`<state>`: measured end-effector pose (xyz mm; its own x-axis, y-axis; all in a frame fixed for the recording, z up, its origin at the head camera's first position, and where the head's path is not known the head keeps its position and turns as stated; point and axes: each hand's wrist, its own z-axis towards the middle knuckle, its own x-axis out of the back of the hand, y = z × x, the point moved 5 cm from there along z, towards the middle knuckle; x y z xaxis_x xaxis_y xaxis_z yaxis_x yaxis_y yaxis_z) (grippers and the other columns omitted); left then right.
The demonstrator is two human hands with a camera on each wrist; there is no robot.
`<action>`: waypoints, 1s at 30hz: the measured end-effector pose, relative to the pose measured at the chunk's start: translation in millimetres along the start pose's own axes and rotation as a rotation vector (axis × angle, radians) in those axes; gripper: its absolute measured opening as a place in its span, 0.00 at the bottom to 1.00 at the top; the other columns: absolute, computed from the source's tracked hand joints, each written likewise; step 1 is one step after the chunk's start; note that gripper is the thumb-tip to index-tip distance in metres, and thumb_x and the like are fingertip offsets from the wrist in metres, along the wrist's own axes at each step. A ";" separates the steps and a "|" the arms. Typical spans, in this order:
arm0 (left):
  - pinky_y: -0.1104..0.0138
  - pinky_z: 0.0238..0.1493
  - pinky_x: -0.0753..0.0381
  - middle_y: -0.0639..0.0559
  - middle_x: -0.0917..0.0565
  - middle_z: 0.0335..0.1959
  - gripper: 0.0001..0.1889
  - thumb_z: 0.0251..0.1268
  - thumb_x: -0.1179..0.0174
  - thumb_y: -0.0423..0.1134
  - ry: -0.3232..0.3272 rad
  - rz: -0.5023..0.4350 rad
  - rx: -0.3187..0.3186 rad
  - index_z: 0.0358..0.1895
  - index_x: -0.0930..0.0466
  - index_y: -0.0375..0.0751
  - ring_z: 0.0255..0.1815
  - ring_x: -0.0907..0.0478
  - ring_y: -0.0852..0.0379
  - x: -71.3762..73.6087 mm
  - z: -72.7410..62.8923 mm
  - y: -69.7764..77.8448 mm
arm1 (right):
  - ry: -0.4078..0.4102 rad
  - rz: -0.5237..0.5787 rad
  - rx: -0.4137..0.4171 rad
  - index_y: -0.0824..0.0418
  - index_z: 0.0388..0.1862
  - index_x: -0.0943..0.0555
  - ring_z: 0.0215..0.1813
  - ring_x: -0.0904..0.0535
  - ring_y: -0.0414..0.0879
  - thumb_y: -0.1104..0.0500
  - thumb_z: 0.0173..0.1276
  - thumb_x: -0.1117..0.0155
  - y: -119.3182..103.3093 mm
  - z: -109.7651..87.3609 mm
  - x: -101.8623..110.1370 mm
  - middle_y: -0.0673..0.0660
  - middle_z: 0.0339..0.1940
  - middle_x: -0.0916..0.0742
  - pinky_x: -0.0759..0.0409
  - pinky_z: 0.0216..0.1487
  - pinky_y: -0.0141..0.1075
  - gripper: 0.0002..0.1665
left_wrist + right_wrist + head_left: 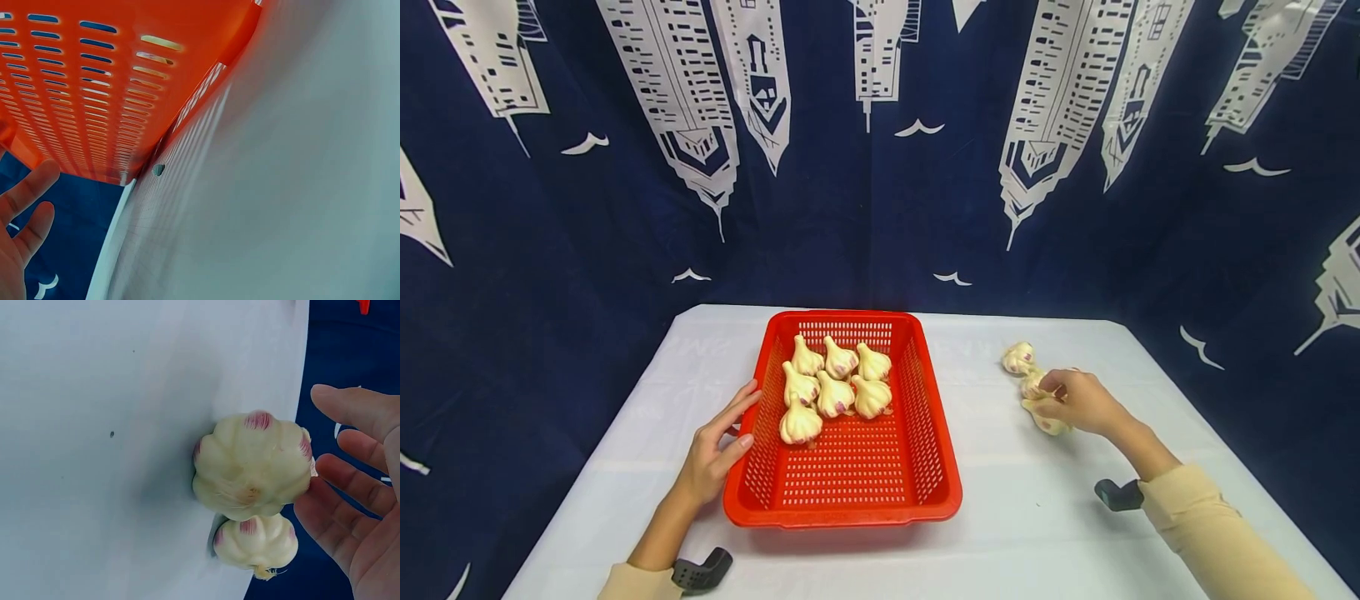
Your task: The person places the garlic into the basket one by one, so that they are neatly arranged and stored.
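My left hand (709, 457) is at the left side of a red perforated basket (842, 515), its fingertips touching the rim and its thumb apart from the other fingers. Several garlic bulbs (835, 394) sit toward the back and left of the basket. On the right, my right hand (1086, 404) reaches over a cluster of garlic bulbs (1019, 357) on the table. In the right wrist view, the fingers (350, 481) are spread beside the nearest garlic bulb (253, 465), with the thumb away from it. A second bulb (256, 542) lies behind that one.
A white cloth covers the table (1000, 533). Behind it hangs a dark blue curtain (865, 225) with white building prints. Each wrist wears a dark strap device, one on the left (702, 571) and one on the right (1118, 495).
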<state>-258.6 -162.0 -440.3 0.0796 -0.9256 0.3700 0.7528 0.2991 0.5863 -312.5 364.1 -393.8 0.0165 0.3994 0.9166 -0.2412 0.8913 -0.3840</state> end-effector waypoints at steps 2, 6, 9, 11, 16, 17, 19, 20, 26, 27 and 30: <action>0.72 0.42 0.30 0.35 0.31 0.70 0.29 0.56 0.47 0.28 -0.003 -0.001 -0.001 0.65 0.27 0.30 0.62 0.29 0.64 0.0 0.0 0.6 | -0.010 -0.005 -0.027 0.71 0.43 0.18 0.42 0.22 0.55 0.62 0.54 0.24 2.9 -0.6 -1.8 0.62 0.39 0.15 0.21 0.41 0.46 0.20; 0.72 0.43 0.30 0.35 0.31 0.70 0.29 0.57 0.47 0.28 -0.008 -0.004 -0.002 0.66 0.27 0.30 0.63 0.29 0.64 0.2 0.9 1.8 | -0.029 -0.008 -0.069 0.72 0.47 0.20 0.42 0.23 0.54 0.64 0.53 0.23 9.5 -1.8 -5.7 0.61 0.39 0.16 0.21 0.42 0.46 0.23; 0.72 0.44 0.30 0.35 0.32 0.71 0.29 0.57 0.47 0.28 -0.016 -0.004 0.005 0.66 0.28 0.31 0.64 0.30 0.64 0.3 1.3 1.2 | -0.033 -0.004 -0.086 0.73 0.49 0.21 0.42 0.22 0.55 0.63 0.53 0.23 14.4 -3.4 -8.9 0.61 0.39 0.16 0.21 0.44 0.48 0.26; 0.71 0.44 0.30 0.36 0.32 0.71 0.29 0.57 0.47 0.28 -0.020 -0.005 0.013 0.66 0.28 0.31 0.63 0.30 0.64 0.2 0.9 0.1 | -0.030 0.003 -0.096 0.73 0.50 0.21 0.44 0.22 0.55 0.63 0.54 0.23 17.2 -4.6 -11.1 0.61 0.40 0.16 0.21 0.47 0.50 0.27; 0.72 0.44 0.30 0.36 0.33 0.71 0.29 0.58 0.48 0.28 -0.030 0.001 0.030 0.67 0.28 0.30 0.63 0.30 0.65 -0.2 -0.5 -3.0 | -0.013 0.005 -0.078 0.74 0.49 0.21 0.43 0.21 0.56 0.63 0.53 0.23 20.7 -7.6 -14.6 0.62 0.40 0.16 0.22 0.47 0.53 0.27; 0.72 0.44 0.30 0.36 0.33 0.71 0.29 0.58 0.48 0.28 -0.030 0.003 0.028 0.67 0.29 0.30 0.63 0.30 0.65 -0.2 -0.8 -3.3 | -0.006 0.002 -0.070 0.74 0.49 0.21 0.42 0.21 0.55 0.63 0.52 0.23 20.8 -8.1 -14.9 0.61 0.39 0.15 0.23 0.46 0.53 0.27; 0.72 0.44 0.30 0.36 0.33 0.71 0.28 0.58 0.48 0.28 -0.029 0.006 0.026 0.67 0.29 0.30 0.63 0.30 0.65 -0.3 -1.0 -3.7 | 0.003 -0.005 -0.057 0.74 0.48 0.20 0.41 0.21 0.54 0.63 0.52 0.22 21.1 -9.0 -15.5 0.61 0.38 0.15 0.23 0.45 0.52 0.27; 0.72 0.44 0.30 0.35 0.33 0.71 0.28 0.59 0.48 0.28 -0.028 0.006 0.023 0.66 0.29 0.30 0.63 0.29 0.65 -0.4 -1.0 -3.9 | 0.007 -0.008 -0.050 0.74 0.48 0.20 0.40 0.21 0.54 0.62 0.51 0.22 21.0 -9.5 -15.5 0.61 0.38 0.15 0.23 0.45 0.53 0.27; 0.72 0.44 0.30 0.37 0.33 0.72 0.29 0.59 0.48 0.29 -0.028 0.008 0.030 0.67 0.29 0.31 0.63 0.30 0.65 -0.3 -1.4 -4.6 | 0.003 -0.012 -0.049 0.74 0.50 0.21 0.41 0.22 0.54 0.60 0.50 0.20 24.0 -10.4 -17.0 0.62 0.40 0.15 0.23 0.44 0.53 0.31; 0.72 0.44 0.30 0.38 0.33 0.72 0.29 0.59 0.48 0.30 -0.029 0.006 0.037 0.67 0.29 0.31 0.63 0.30 0.65 -0.3 -1.5 -4.6 | 0.002 -0.011 -0.052 0.74 0.50 0.21 0.41 0.22 0.54 0.60 0.50 0.20 24.6 -10.4 -17.3 0.63 0.40 0.15 0.23 0.44 0.53 0.31; 0.72 0.44 0.30 0.39 0.33 0.72 0.29 0.59 0.48 0.30 -0.034 0.001 0.047 0.67 0.29 0.32 0.63 0.30 0.64 -0.3 -1.7 -4.8 | -0.001 -0.010 -0.052 0.74 0.50 0.21 0.42 0.22 0.56 0.59 0.49 0.19 26.0 -11.1 -17.3 0.63 0.41 0.15 0.23 0.43 0.53 0.33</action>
<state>-261.1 -163.5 -444.4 0.0577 -0.9172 0.3942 0.7213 0.3113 0.6187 -308.3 382.7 -420.9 0.0173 0.3903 0.9205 -0.1903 0.9051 -0.3802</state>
